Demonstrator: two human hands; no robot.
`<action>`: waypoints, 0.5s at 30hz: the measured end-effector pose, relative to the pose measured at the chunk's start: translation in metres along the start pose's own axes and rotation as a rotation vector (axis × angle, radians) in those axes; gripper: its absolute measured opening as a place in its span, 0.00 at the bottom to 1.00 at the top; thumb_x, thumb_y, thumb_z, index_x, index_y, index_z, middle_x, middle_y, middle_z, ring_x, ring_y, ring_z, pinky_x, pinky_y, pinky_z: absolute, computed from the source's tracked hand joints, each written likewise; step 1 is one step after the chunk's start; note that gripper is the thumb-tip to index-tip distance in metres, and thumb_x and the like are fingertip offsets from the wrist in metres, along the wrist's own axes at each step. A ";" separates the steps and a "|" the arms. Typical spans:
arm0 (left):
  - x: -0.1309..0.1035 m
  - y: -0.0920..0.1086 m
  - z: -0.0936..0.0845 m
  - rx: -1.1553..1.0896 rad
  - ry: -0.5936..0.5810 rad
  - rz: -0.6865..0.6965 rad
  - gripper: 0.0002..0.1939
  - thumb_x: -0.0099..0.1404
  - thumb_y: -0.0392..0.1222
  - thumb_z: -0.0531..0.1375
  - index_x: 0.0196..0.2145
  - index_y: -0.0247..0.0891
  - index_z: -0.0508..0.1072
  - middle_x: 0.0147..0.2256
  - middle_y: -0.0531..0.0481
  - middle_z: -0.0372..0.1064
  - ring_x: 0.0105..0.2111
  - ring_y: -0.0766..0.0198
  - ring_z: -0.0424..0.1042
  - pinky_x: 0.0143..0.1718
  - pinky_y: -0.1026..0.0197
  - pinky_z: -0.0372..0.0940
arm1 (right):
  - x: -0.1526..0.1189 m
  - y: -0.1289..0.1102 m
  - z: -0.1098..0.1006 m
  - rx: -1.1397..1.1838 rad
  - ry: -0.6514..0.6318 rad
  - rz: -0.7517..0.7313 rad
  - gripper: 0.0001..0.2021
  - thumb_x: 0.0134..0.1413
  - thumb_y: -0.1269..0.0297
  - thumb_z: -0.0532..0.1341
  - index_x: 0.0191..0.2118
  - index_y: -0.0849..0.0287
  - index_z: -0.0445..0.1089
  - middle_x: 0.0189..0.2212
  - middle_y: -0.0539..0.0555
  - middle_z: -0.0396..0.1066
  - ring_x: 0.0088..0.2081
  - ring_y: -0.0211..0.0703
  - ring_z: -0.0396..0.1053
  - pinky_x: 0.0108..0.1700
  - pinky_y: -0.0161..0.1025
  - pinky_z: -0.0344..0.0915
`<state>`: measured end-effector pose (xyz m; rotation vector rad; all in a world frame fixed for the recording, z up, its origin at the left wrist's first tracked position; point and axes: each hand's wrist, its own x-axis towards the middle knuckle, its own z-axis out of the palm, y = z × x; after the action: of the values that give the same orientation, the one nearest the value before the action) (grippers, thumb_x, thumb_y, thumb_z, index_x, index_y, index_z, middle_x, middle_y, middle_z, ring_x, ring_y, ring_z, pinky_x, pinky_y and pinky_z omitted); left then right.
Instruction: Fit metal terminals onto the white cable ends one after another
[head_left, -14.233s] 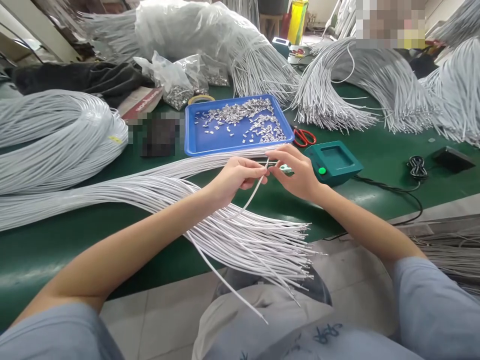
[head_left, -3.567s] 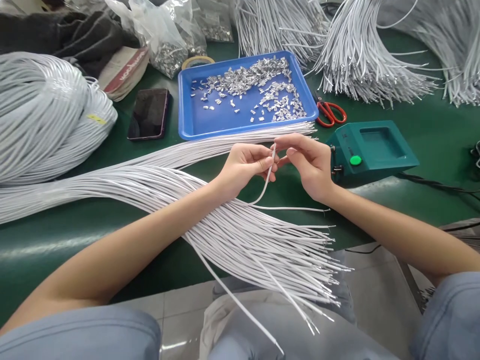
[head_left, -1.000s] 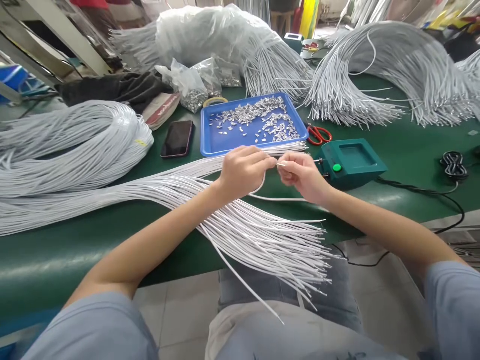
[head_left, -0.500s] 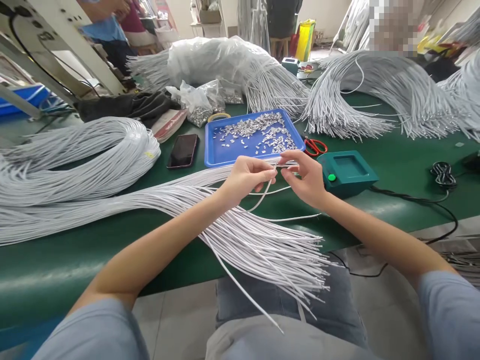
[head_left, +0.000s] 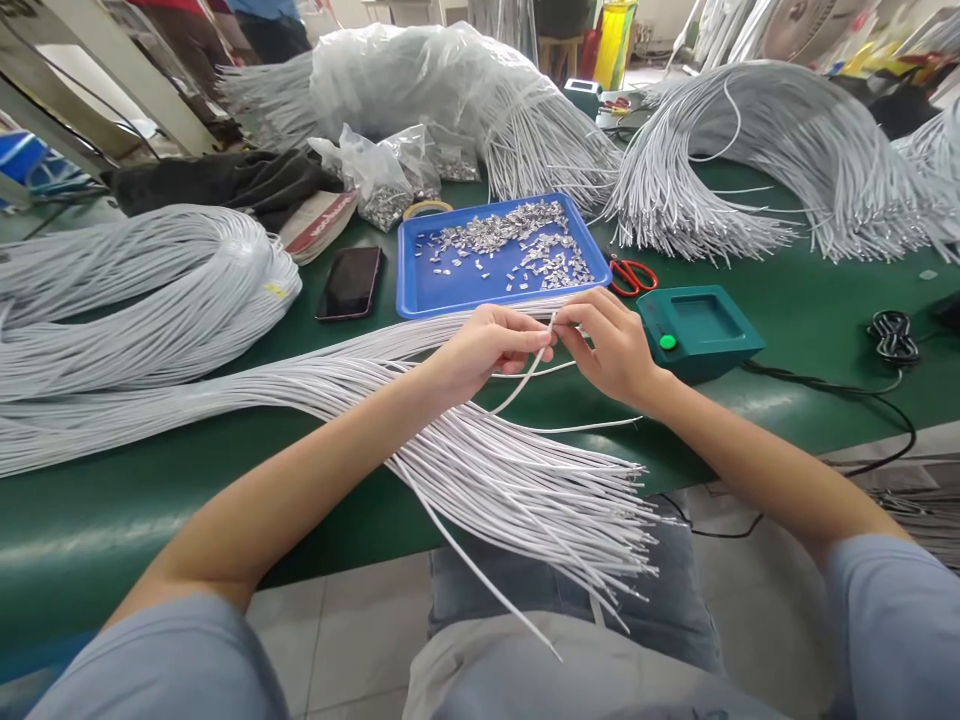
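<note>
Near the middle of the view, my left hand pinches a white cable close to its end, which points up. My right hand has its thumb and fingertips closed together at the tip of that same cable; whether a small part is between them is too small to tell. Just beyond my hands lies a blue tray with many small metal pieces. Below my hands a large bundle of white cables fans out, its ends over the table's front edge.
Right of my hands are a green device with a green button and red-handled scissors. A phone lies left of the tray. Coiled cable bundles and bags of metal parts surround the work area.
My right hand's fingers have closed in on the cable tip, where they were apart before. The view has tilted slightly downward.
</note>
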<state>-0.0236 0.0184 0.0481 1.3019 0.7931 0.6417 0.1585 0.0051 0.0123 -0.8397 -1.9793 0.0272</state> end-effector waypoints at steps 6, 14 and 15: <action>0.000 -0.001 -0.005 0.699 0.180 0.503 0.07 0.57 0.39 0.61 0.24 0.38 0.78 0.23 0.48 0.73 0.24 0.66 0.64 0.26 0.62 0.57 | 0.007 -0.023 -0.001 1.039 -0.247 0.915 0.10 0.52 0.60 0.59 0.26 0.57 0.59 0.21 0.45 0.54 0.23 0.31 0.52 0.22 0.31 0.49; 0.004 0.002 -0.010 0.640 0.310 0.554 0.06 0.57 0.35 0.61 0.25 0.34 0.78 0.23 0.49 0.72 0.24 0.68 0.66 0.28 0.63 0.59 | 0.003 -0.016 0.004 0.684 -0.213 0.817 0.07 0.55 0.61 0.57 0.34 0.60 0.67 0.27 0.51 0.67 0.29 0.38 0.66 0.29 0.36 0.63; 0.005 0.001 -0.008 0.491 0.297 0.459 0.05 0.56 0.34 0.62 0.25 0.33 0.77 0.22 0.50 0.71 0.23 0.69 0.65 0.26 0.64 0.59 | 0.000 -0.014 0.007 0.473 -0.282 0.714 0.08 0.56 0.63 0.56 0.37 0.61 0.69 0.32 0.55 0.70 0.34 0.42 0.69 0.35 0.40 0.66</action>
<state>-0.0274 0.0276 0.0477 1.8941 0.9358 1.0677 0.1453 -0.0037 0.0139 -1.2144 -1.7072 1.0306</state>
